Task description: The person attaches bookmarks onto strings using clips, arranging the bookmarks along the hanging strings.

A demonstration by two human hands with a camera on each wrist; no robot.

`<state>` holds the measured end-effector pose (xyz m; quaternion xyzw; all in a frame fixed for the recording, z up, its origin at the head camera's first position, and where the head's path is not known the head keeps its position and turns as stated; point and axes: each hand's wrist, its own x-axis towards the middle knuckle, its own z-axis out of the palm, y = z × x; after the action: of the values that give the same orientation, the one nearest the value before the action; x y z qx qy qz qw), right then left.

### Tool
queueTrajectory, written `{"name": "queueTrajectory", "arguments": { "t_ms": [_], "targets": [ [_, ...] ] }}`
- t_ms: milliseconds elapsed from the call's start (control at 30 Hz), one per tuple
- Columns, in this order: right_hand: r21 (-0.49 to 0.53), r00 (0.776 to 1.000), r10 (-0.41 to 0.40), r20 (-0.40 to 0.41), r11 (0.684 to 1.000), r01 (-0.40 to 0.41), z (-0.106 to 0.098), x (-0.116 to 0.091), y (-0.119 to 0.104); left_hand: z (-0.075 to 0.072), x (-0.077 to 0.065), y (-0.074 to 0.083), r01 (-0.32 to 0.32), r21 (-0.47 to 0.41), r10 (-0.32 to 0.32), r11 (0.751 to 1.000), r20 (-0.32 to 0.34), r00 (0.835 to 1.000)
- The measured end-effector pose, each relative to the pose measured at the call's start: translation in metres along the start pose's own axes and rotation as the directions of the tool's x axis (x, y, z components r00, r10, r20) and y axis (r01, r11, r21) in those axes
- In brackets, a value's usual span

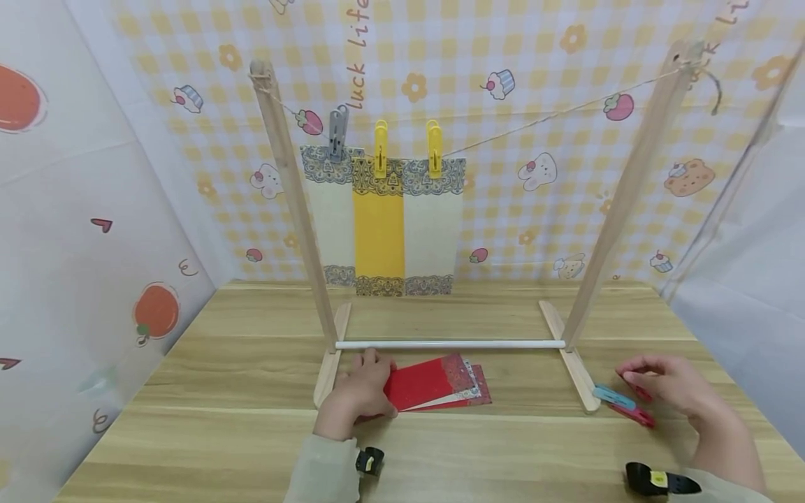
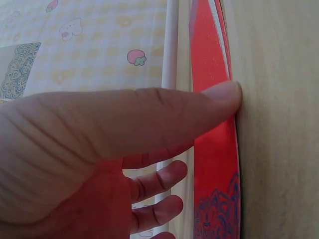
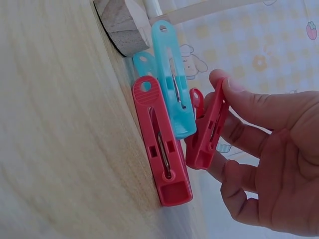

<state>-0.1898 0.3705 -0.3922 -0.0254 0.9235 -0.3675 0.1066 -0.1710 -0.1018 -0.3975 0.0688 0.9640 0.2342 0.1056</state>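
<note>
On the table lies a fanned stack of red and cream paper cards (image 1: 428, 384) with patterned ends. My left hand (image 1: 365, 388) rests over its left end, the thumb (image 2: 214, 102) across the near edge and the other fingers toward the far side, loosely spread. My right hand (image 1: 673, 384) pinches a red clothespin (image 3: 212, 129) between thumb and forefinger. Beside it, a light-blue clothespin (image 3: 174, 84) lies across another red clothespin (image 3: 162, 144), by the stand's right foot. A second blue one (image 3: 143, 63) shows partly behind.
A wooden stand has a left post (image 1: 292, 188), a right post (image 1: 629, 188) and a white crossbar (image 1: 449, 344). From its string (image 1: 534, 122) hang cream and yellow cards (image 1: 379, 237), held by a grey clothespin (image 1: 337, 136) and two yellow ones (image 1: 381, 150). A checked cloth (image 1: 534, 230) stands behind.
</note>
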Motion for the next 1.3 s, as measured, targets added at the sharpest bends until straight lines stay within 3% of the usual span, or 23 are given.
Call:
{"name": "queueTrajectory", "arguments": {
  "t_ms": [733,933,1300],
  "targets": [
    [0.15,0.999,0.01,-0.038,0.989,-0.005,0.002,-0.002,-0.001,0.0,-0.001,-0.003,-0.053,-0.017,0.052,0.998,-0.058,0.997],
    [0.278,0.996,0.085,-0.019,0.958,-0.077,-0.003,0.001,0.006,0.001,0.0,-0.003,-0.081,0.003,0.081,0.997,-0.087,0.993],
    [0.453,0.996,0.076,-0.05,0.89,-0.045,-0.003,0.001,0.003,-0.006,0.0,0.0,-0.122,-0.082,0.114,0.989,-0.089,0.989]
  ]
}}
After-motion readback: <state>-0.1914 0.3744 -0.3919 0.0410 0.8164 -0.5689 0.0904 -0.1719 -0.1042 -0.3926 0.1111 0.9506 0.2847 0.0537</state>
